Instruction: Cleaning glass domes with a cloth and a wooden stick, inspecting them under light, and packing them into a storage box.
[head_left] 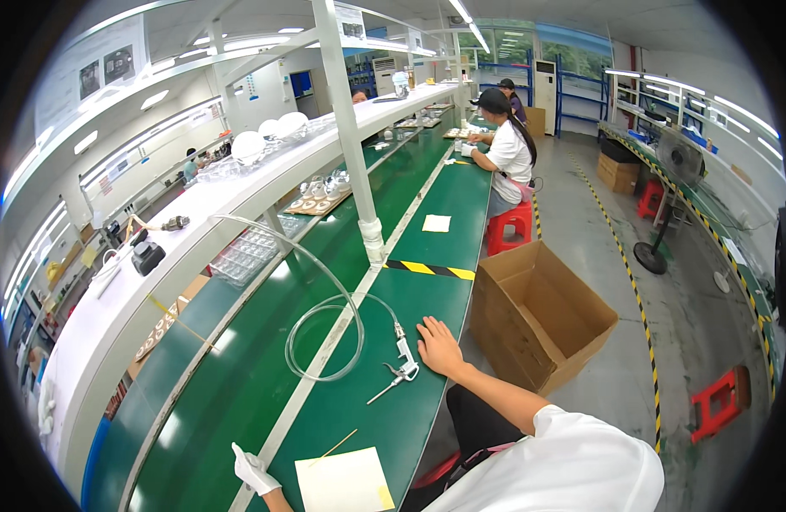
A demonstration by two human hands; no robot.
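Note:
My right hand, bare, rests flat on the green bench near its edge, fingers spread. Just left of it lies a silver air blow gun with a long thin nozzle. Its clear hose coils over the bench and runs up to the white shelf. At the lower left, my left hand wears a white glove, one finger stretched out, nothing seen in it; its other fingers show poorly. Between my forearms lie a pale yellow sheet of paper and a thin wooden stick, its lower end over the paper.
An open cardboard box stands on the floor by the bench. A metal post rises from the bench to the shelf. Striped tape crosses the bench. Farther along, a person in white sits on a red stool.

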